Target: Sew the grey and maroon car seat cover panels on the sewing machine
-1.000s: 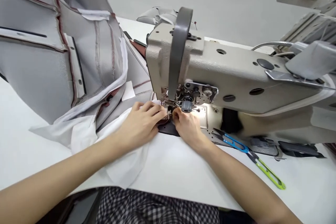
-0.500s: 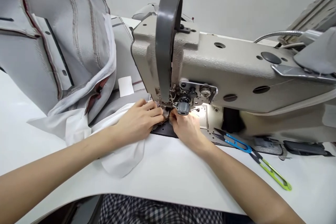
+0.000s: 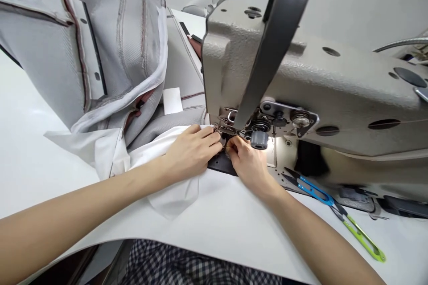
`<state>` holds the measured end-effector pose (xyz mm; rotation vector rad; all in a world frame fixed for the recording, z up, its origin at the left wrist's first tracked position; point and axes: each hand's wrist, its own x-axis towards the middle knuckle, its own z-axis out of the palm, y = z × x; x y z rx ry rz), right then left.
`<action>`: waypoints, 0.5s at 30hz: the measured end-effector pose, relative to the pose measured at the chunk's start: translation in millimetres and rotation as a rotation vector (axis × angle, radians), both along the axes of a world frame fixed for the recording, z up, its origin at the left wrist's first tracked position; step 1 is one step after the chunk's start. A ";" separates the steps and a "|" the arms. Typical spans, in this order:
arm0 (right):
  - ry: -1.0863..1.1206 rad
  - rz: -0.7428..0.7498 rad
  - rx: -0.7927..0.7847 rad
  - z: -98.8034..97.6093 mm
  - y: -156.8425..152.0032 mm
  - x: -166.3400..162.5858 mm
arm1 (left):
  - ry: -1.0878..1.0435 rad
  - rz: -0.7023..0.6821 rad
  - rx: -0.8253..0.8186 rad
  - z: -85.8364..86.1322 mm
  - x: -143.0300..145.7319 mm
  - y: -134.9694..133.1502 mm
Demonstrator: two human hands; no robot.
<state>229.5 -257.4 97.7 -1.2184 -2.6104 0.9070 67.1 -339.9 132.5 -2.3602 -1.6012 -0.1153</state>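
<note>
A beige sewing machine (image 3: 301,93) fills the right half of the view, its needle area lit from below. My left hand (image 3: 195,149) presses on white fabric (image 3: 147,153) just left of the presser foot, fingers curled over the cloth. Right beside the needle, my right hand (image 3: 247,160) is closed, thumb against fingers, on something my fingers hide. Joined to the white fabric, a large grey sewn cover (image 3: 133,40) with dark red seam edges stands piled at the left.
Blue thread snips (image 3: 316,191) and green thread snips (image 3: 364,240) lie on the white table (image 3: 214,222) right of my right forearm. A white tag (image 3: 172,100) shows on the grey cloth. A dark grey curved guard (image 3: 281,35) rises over the machine head.
The camera has moved closer and tilted, so the machine looks larger and farther right. Both hands stay by the needle with little visible change in their grip.
</note>
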 end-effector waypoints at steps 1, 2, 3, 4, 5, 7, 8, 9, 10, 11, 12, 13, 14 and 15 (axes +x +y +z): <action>0.011 0.001 0.000 -0.4 0.0 -0.2 | -0.008 0.003 0.010 -0.8 0.7 0.7; 0.015 0.001 0.000 -0.5 0.1 -0.4 | -0.013 0.005 0.017 -1.5 1.2 1.5; 0.013 0.001 -0.001 -0.3 0.2 -0.7 | -0.017 0.009 0.025 -2.0 1.6 2.5; 0.005 0.000 0.000 0.2 0.3 -0.9 | -0.019 0.014 0.027 -2.5 1.7 3.6; -0.008 -0.003 0.002 0.9 0.2 -1.1 | -0.022 0.019 0.029 -3.1 1.5 4.9; -0.029 -0.006 0.009 2.3 -0.3 -1.3 | -0.029 0.022 0.028 -4.4 0.1 8.2; -0.032 -0.007 0.013 2.6 -0.6 -1.3 | -0.033 0.015 0.029 -5.2 -1.0 10.0; -0.030 -0.007 0.015 2.6 -0.9 -1.3 | -0.035 0.005 0.031 -6.1 -2.2 11.7; -0.025 -0.010 0.019 2.2 -1.1 -1.2 | -0.035 -0.006 0.034 -6.8 -3.6 13.1; -0.017 -0.013 0.024 1.5 -0.9 -1.2 | -0.035 -0.019 0.037 -7.3 -4.9 14.3; -0.009 -0.019 0.029 0.6 -0.4 -1.1 | -0.034 -0.031 0.036 -7.6 -6.3 15.1; 0.000 -0.029 0.033 -0.5 0.4 -0.8 | -0.038 -0.040 0.033 -7.5 -7.7 15.6; 0.009 -0.037 0.033 -1.4 1.4 -0.3 | -0.049 -0.044 0.017 -7.1 -9.3 16.1; 0.022 -0.044 0.029 -2.1 2.1 0.7 | -0.069 -0.043 -0.005 -6.5 -11.1 16.5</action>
